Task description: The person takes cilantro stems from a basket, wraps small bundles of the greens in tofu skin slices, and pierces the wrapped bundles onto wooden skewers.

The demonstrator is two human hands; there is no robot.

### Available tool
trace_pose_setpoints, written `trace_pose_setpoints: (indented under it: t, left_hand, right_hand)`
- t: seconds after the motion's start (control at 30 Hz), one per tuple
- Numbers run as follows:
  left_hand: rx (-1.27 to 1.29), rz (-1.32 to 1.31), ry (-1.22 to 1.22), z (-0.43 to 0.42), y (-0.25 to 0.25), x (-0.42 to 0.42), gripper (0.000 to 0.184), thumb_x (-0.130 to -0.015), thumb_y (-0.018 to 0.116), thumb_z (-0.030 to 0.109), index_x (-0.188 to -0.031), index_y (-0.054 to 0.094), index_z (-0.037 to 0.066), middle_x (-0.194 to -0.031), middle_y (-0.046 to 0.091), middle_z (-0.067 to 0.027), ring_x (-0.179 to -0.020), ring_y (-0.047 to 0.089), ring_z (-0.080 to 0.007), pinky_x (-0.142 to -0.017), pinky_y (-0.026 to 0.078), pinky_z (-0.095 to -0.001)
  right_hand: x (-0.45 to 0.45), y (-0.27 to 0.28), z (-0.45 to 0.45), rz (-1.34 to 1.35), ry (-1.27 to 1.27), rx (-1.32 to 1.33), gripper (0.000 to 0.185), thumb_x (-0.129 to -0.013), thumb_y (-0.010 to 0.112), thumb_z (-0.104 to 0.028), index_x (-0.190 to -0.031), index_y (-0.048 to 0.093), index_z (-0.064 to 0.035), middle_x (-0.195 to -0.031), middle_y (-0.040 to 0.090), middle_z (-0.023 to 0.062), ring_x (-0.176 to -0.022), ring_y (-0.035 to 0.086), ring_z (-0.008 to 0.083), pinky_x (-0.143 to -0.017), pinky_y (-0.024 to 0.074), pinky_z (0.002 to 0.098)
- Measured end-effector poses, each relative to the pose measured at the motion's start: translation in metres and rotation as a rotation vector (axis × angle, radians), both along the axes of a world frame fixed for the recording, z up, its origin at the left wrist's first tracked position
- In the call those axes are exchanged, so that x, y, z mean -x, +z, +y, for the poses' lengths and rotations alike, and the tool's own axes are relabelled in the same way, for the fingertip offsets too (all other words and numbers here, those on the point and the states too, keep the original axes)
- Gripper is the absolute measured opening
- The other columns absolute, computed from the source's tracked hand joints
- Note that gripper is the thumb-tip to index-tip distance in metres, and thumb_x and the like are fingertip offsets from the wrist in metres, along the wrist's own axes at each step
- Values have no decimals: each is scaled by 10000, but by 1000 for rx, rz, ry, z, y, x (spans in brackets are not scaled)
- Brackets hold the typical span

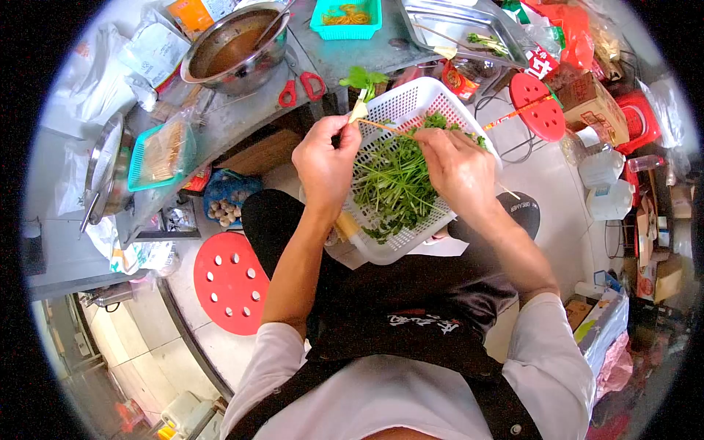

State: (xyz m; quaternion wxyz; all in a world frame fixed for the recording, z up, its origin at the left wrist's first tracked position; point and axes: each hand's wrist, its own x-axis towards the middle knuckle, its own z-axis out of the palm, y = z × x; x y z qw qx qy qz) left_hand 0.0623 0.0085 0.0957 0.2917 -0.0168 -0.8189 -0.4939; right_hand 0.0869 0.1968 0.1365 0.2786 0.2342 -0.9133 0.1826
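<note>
One thin skewer (385, 127) spans above the white basket (389, 254), the left hand (328, 158) pinching its leafy roll (358, 111), the right (458, 165) pinching farther along; it looks light and stiff, the roll soft, tearable, best held lightly by its fold.

A thin stick (517, 111) crosses the open gap between white basket (385, 253) and farther red stool (539, 122).

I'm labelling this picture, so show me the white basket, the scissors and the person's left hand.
White basket (389, 251): head view, on its near corner.
Scissors (303, 76): head view, on the red handle.
Left hand (323, 152): head view, on its middle.
</note>
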Motion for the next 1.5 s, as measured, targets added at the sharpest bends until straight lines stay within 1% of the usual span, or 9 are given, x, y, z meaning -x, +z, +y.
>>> trace_pose_setpoints:
  t: [0.2,0.5,0.63,0.87,1.2,1.3,1.4,1.43,1.5]
  left_hand:
    - [13,0,58,5,5,-4,131,-732,673,84,-848,663,23,-751,671,-96,-640,615,-111,-616,481,-256]
    - [64,-4,-27,22,3,-14,125,-714,676,89,-825,650,39,-745,652,-103,-659,635,-197,-638,486,-288]
    - [143,206,-16,31,2,-12,105,-683,667,34,-766,605,47,-685,599,-110,-571,593,-250,-525,464,-322]
    - [-3,62,-23,25,1,-6,98,-696,673,41,-773,615,24,-708,626,-128,-608,615,-235,-585,474,-298]
    - [112,59,-47,37,0,-11,101,-690,676,44,-772,624,17,-704,630,-122,-626,624,-219,-587,475,-303]
    - [116,74,-79,40,-5,-11,117,-758,643,58,-867,629,16,-779,654,-109,-635,628,-193,-594,489,-286]
    - [-599,-362,-441,35,-1,-10,194,-854,564,98,-1030,598,23,-911,651,-98,-684,634,-167,-618,510,-266]
    - [-517,-327,-441,29,-7,-7,267,-918,478,149,-1144,540,23,-1019,619,-100,-748,629,-154,-649,523,-262]
    - [-545,-340,-429,17,-11,-3,292,-929,457,185,-1151,533,11,-1029,618,-105,-783,623,-142,-665,524,-274]
  right_hand:
    - [-4,1,-8,-19,-31,49,96,-772,625,-67,-851,582,-102,-650,588,74,-580,597,239,-491,465,343]
    - [1,-7,-17,-58,-61,-18,101,-784,605,-87,-876,573,-113,-690,609,65,-648,613,232,-515,475,357]
    - [7,-9,-22,-73,-83,0,100,-792,601,-120,-884,561,-124,-701,616,52,-659,616,228,-515,475,363]
    - [0,-1,-6,-147,-133,8,103,-793,615,-140,-891,591,-119,-715,633,52,-630,623,228,-512,474,350]
    - [-2,-11,-2,-113,-128,-90,84,-798,614,-147,-862,589,-98,-728,634,53,-632,625,219,-506,472,347]
    - [1,-14,-2,-79,-120,-49,84,-806,608,-161,-873,607,-111,-703,630,74,-605,622,234,-506,473,355]
    - [8,-5,9,-159,-171,38,94,-812,603,-167,-885,629,-114,-673,623,97,-584,617,265,-510,473,367]
    - [13,-2,16,-139,-181,86,109,-818,594,-172,-897,644,-115,-647,615,111,-580,613,292,-513,469,375]
    - [32,-5,38,-176,-286,56,126,-828,577,-189,-905,643,-113,-644,620,105,-592,617,296,-520,465,386]
